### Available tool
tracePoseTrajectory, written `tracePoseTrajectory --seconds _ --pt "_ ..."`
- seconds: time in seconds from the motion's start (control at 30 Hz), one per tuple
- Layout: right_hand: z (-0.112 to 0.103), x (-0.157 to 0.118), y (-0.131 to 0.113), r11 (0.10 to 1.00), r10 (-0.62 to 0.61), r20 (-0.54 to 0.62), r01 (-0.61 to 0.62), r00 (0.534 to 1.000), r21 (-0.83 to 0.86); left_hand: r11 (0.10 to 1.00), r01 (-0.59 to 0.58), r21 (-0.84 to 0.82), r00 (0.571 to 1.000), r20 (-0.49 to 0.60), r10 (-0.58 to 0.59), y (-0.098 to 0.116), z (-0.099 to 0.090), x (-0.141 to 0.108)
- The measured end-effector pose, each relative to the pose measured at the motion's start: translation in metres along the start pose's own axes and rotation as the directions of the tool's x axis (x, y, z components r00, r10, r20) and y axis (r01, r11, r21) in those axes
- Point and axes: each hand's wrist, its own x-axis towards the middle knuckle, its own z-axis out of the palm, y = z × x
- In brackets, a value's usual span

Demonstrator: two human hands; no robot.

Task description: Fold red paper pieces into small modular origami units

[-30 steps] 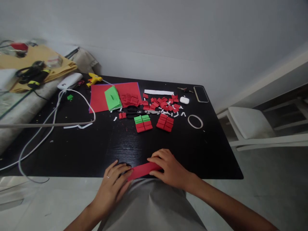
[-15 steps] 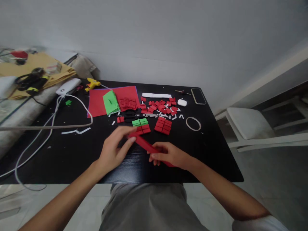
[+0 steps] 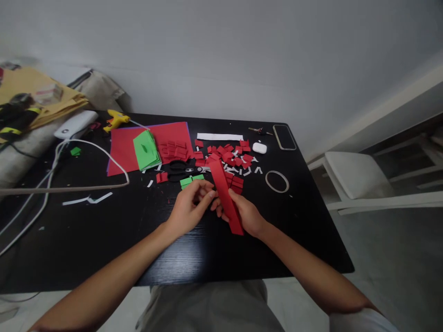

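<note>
A long red paper strip (image 3: 225,198) slants over the black table, gripped near its lower half by my right hand (image 3: 245,213). My left hand (image 3: 192,203) is beside the strip's left edge, its fingers curled and thumb close to them; whether it pinches anything is hidden. Behind the strip lie folded red pieces (image 3: 236,183), partly covered. Folded green pieces (image 3: 192,180) are just above my left hand. Black-handled scissors (image 3: 178,165) lie farther back, next to a pile of small red pieces (image 3: 228,154) and white scraps.
Red sheets (image 3: 121,150) and a green paper stack (image 3: 146,150) lie at the back left, near a yellow glue gun (image 3: 116,120). White cables (image 3: 51,173) cross the left side. A phone (image 3: 284,137), white case (image 3: 259,148) and ring (image 3: 277,181) are at the right.
The red strip has turned to a steeper angle, its far end now pointing away from me. My left hand has come off its end and moved right. The view has shifted slightly.
</note>
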Motion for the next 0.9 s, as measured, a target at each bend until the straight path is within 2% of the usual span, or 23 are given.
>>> tracePoseTrajectory --seconds 0.13,0.3,0.43,0.67,0.9 --pt "-0.003 -0.002 0.009 1.000 0.010 0.049 -0.009 0.999 -0.008 0.997 0.022 -0.068 0.999 0.026 -0.020 -0.004 -0.001 -0.005" --pt "-0.004 -0.004 0.009 0.998 0.045 0.074 -0.049 0.996 0.046 0.999 0.039 -0.036 0.999 0.026 -0.038 -0.006 0.000 -0.007" --pt "-0.004 -0.004 0.008 0.997 0.051 0.078 -0.055 0.996 0.051 0.993 0.084 -0.081 0.995 0.051 -0.080 -0.007 -0.001 -0.007" --pt "-0.005 -0.003 0.010 0.999 0.040 0.104 -0.043 0.994 0.033 0.998 0.007 0.060 1.000 -0.022 -0.005 -0.007 -0.004 -0.008" --pt "-0.005 -0.001 0.014 0.995 0.062 0.122 -0.071 0.991 0.070 0.991 -0.017 0.131 0.997 -0.072 0.027 -0.004 -0.005 -0.009"
